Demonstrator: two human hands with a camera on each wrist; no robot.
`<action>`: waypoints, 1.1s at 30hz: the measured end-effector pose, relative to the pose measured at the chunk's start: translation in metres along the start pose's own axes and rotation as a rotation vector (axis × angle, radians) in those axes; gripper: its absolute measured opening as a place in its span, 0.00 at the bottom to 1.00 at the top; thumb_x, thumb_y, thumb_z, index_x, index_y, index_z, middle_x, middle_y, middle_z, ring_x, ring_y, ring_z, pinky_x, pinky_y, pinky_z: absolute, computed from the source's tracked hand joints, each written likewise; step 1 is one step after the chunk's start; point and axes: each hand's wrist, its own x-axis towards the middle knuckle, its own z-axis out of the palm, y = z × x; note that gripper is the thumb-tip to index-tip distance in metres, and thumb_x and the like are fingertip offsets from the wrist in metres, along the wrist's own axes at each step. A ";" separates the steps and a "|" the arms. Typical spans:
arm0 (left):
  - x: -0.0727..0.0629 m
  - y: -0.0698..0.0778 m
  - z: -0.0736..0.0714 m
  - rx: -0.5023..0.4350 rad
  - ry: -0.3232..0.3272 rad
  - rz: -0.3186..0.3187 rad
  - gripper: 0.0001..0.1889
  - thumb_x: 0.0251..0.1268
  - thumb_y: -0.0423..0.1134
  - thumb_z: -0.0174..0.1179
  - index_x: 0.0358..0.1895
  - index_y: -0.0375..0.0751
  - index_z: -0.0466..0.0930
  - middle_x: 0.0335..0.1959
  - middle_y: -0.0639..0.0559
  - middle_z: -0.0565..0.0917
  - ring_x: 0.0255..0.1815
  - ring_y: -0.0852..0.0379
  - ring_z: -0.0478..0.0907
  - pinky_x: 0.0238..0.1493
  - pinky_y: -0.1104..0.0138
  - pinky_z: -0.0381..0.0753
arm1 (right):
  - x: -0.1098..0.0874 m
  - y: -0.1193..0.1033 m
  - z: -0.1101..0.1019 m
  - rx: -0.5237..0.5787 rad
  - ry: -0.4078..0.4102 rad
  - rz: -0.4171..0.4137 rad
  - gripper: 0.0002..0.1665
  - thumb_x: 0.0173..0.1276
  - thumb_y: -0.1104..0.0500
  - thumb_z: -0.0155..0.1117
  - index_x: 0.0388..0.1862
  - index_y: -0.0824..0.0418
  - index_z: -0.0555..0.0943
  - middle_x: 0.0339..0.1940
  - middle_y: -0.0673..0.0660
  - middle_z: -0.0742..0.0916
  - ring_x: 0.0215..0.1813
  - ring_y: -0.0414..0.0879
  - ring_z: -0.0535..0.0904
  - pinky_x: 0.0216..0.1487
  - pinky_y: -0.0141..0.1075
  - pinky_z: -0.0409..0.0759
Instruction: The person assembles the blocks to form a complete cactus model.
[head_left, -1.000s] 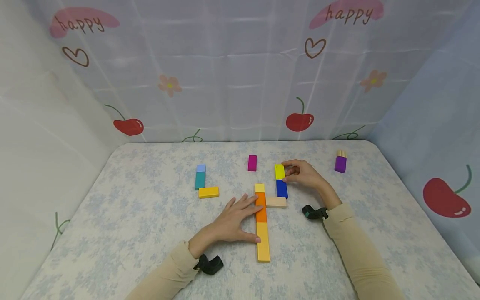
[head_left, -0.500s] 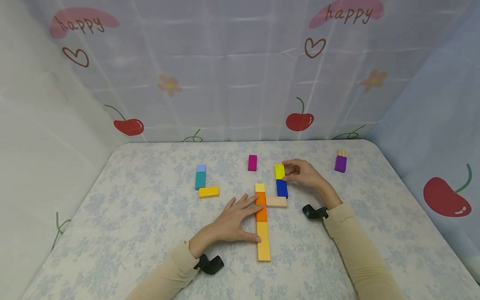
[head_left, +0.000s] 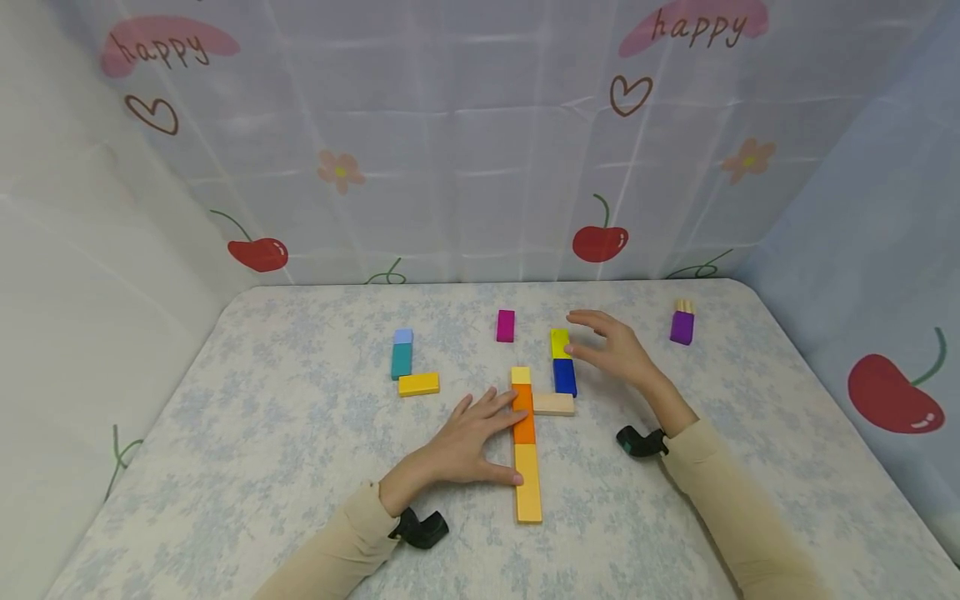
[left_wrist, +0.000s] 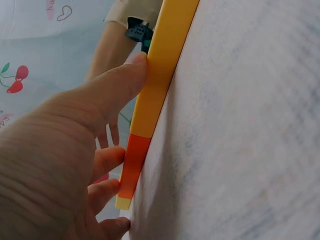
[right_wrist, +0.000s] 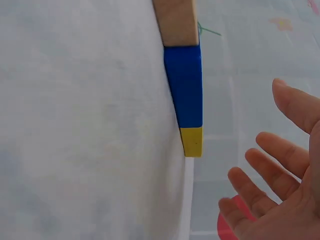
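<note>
My left hand (head_left: 465,442) rests with spread fingers along a column of blocks: thumb on the long yellow-orange block (head_left: 528,492), fingers on the orange block (head_left: 523,425). A small pale yellow block (head_left: 521,375) caps the column's far end. Beside the orange block, a natural wood block (head_left: 553,405) lies crosswise. A blue block (head_left: 565,377) runs away from its right end, with a bright yellow block (head_left: 558,342) beyond that. My right hand (head_left: 618,350) is just right of the bright yellow block, fingers apart; in the right wrist view a gap shows between the hand and the yellow block (right_wrist: 192,142).
To the left lie a teal block (head_left: 401,361), a light blue block (head_left: 403,336) and a yellow block (head_left: 418,384). A magenta block (head_left: 506,326) sits farther back. At the back right is a purple block (head_left: 682,328) with thin pale sticks (head_left: 684,305) beside its far end.
My right hand has let go of the bright yellow block, spread its fingers and drawn slightly right. The left hand stays in place on the column.
</note>
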 end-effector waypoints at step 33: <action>0.001 0.004 -0.004 0.028 -0.025 -0.016 0.46 0.52 0.67 0.66 0.75 0.56 0.62 0.81 0.57 0.48 0.82 0.46 0.41 0.77 0.42 0.40 | -0.038 0.008 0.021 -0.179 -0.207 -0.129 0.40 0.60 0.41 0.70 0.70 0.53 0.73 0.76 0.62 0.67 0.79 0.69 0.48 0.66 0.78 0.38</action>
